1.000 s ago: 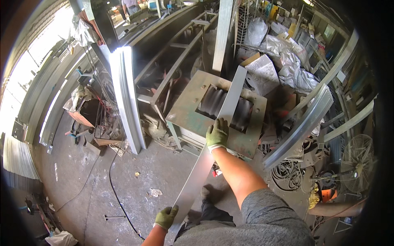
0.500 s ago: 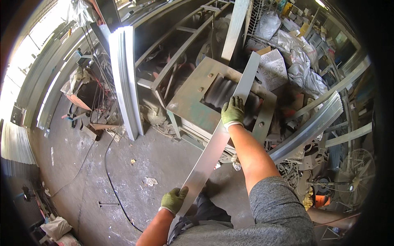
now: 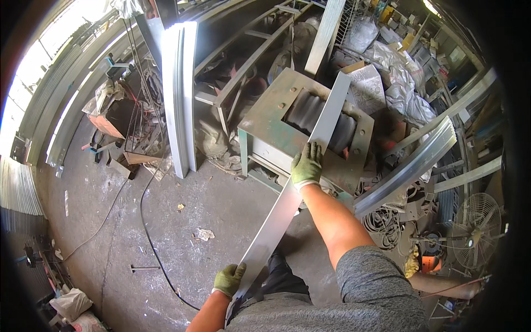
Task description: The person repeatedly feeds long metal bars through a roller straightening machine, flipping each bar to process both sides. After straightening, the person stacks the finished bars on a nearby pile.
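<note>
A long, flat pale metal bar (image 3: pixel 271 224) slants from near my body up across a green-topped machine (image 3: pixel 263 113). Its far part lies over the machine's opening, where dark ribbed rollers or wheels (image 3: pixel 304 113) show on both sides of it. My left hand (image 3: pixel 228 279), in a green work glove, is closed round the bar's near end, thumb on top. Further up, at the machine's near edge, my gloved right hand (image 3: pixel 307 165) rests flat on the bar with its fingers stretched out. The underside of the bar is hidden.
Tall bright metal strips (image 3: pixel 180 99) stand upright left of the machine. A bundle of curved metal strips (image 3: pixel 409 169) leans at its right, above coiled cable (image 3: pixel 384 226) and a wire-cage fan (image 3: pixel 474 229). A black hose (image 3: pixel 145 221) trails over the floor at left.
Against the machine, the bar and both hands have come back slightly toward my body. The right hand now lies nearer the machine's front edge. The whole view has shifted a little.
</note>
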